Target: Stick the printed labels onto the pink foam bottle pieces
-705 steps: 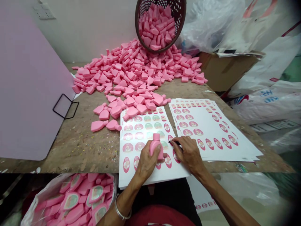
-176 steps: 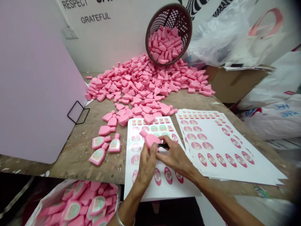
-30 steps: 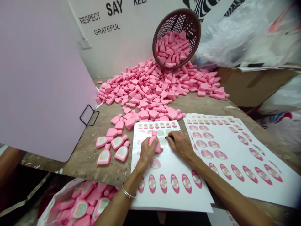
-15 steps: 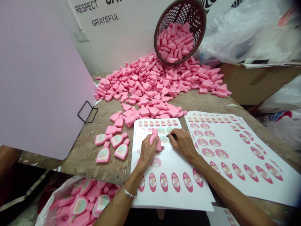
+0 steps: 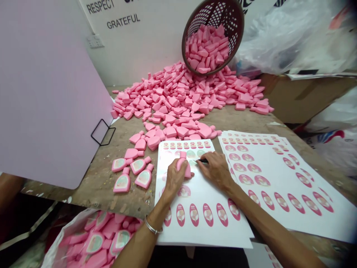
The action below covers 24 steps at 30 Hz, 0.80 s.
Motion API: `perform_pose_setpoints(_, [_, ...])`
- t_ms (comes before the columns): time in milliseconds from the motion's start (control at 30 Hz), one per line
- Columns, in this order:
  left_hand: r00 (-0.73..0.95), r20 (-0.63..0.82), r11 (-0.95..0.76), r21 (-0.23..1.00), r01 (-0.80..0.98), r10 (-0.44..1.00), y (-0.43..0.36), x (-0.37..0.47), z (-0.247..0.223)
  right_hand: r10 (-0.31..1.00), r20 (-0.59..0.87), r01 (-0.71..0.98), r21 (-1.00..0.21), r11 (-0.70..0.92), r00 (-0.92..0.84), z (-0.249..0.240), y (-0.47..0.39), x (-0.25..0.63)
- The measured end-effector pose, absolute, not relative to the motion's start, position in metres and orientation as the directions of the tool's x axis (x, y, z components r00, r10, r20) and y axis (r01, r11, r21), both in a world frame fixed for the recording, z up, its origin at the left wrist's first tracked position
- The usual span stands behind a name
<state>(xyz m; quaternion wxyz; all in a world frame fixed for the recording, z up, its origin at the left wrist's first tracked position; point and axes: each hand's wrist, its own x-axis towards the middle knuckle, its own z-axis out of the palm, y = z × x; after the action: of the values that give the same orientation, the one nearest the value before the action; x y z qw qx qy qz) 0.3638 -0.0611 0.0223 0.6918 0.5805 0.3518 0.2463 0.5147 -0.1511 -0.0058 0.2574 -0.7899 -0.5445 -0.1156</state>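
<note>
My left hand (image 5: 176,175) is closed around a small pink toy bottle (image 5: 183,168), holding it upright over a sheet of stickers (image 5: 206,234). In my right hand (image 5: 217,169) I pinch a slim black pointed tool (image 5: 202,161); whether it is tweezers or a knife I cannot make out. Its tip is at a pale green sticker on the sheet, just right of the bottle. Oval pink stickers (image 5: 194,214) line the sheet's lower part. Left of the sheet lie several bottles with labels on them, one being a labelled bottle (image 5: 122,181).
Plain pink bottles form a large pile (image 5: 178,93) at the back, below a tipped brown basket (image 5: 240,37). More sticker sheets (image 5: 281,178) lie at right. A pale panel (image 5: 50,93) stands at left, and a bag (image 5: 52,249) of labelled bottles sits below the table edge.
My right hand has shifted slightly, and more of the black tool shows, its tip now over the pale green sticker. My left hand keeps hold of the bottle in nearly the same place.
</note>
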Motion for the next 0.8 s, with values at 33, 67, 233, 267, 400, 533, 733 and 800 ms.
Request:
perform_pose_setpoints(33, [0.631, -0.199, 0.200, 0.977, 0.071, 0.749, -0.061, 0.364, 0.022, 0.792, 0.471, 0.919, -0.263, -0.294, 0.388, -0.006, -0.152, 0.514])
perform_pose_setpoints(67, [0.632, -0.197, 0.196, 0.978, 0.073, 0.750, -0.061, 0.364, 0.022, 0.784, 0.473, 0.914, -0.253, -0.317, 0.402, -0.006, -0.152, 0.513])
perform_pose_setpoints(233, [0.633, -0.196, 0.217, 0.975, 0.046, 0.749, -0.061, 0.363, 0.021, 0.808, 0.406, 0.893, -0.327, -0.309, 0.427, -0.004, -0.150, 0.513])
perform_pose_setpoints(267, [0.633, -0.196, 0.221, 0.974, 0.040, 0.749, -0.061, 0.363, 0.021, 0.809, 0.390, 0.878, -0.377, -0.295, 0.440, -0.005, -0.149, 0.514])
perform_pose_setpoints(400, [0.619, -0.201, 0.237, 0.971, 0.025, 0.759, -0.062, 0.365, 0.020, 0.762, 0.310, 0.700, -0.670, -0.249, 0.568, -0.005, -0.148, 0.517])
perform_pose_setpoints(533, [0.629, -0.222, 0.281, 0.960, 0.005, 0.745, -0.061, 0.363, 0.023, 0.712, 0.197, 0.460, -0.866, -0.196, 0.674, 0.011, -0.153, 0.515])
perform_pose_setpoints(733, [0.676, -0.270, 0.510, 0.840, -0.182, 0.686, -0.067, 0.352, 0.039, 0.772, 0.161, 0.427, -0.891, -0.154, 0.614, 0.054, -0.160, 0.484])
perform_pose_setpoints(800, [0.694, -0.294, 0.572, 0.794, -0.205, 0.658, -0.070, 0.348, 0.046, 0.803, 0.171, 0.426, -0.898, -0.112, 0.571, 0.060, -0.159, 0.473])
